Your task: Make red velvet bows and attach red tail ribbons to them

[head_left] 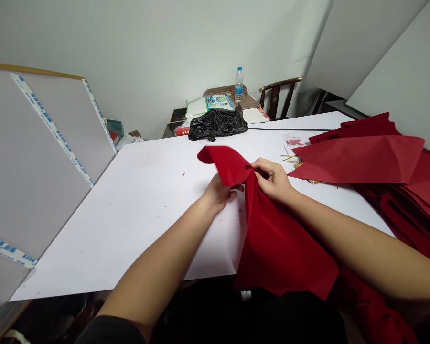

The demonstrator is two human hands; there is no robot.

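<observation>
My right fingers (pixel 265 168) are clenched in a pinch on the top fold of a red cloth (pixel 283 243). My left fingers (pixel 232 193) grasp the same cloth just beside them, mostly hidden behind its folds. My 2 hands nearly touch, with the cloth bunched between them. A loose flap (pixel 222 162) sticks up toward 11 o'clock, and the rest drapes toward 5 o'clock, over the near edge of a white board (pixel 129 205).

Just past my right hand, at 1 o'clock, lie small gold sticks (pixel 289 157) and a clear packet (pixel 293 141) on the board. A pile of red cloth pieces (pixel 358 160) spreads from 2 to 4 o'clock. At 12 o'clock, a black plastic bag (pixel 218 124) sits at the far end of the board, with a water bottle (pixel 239 84) standing behind it. A wooden chair (pixel 281 98) stands at 1 o'clock, beyond the board. Grey panels edged with blue-and-white tape (pixel 32 157) lean at 9 to 10 o'clock.
</observation>
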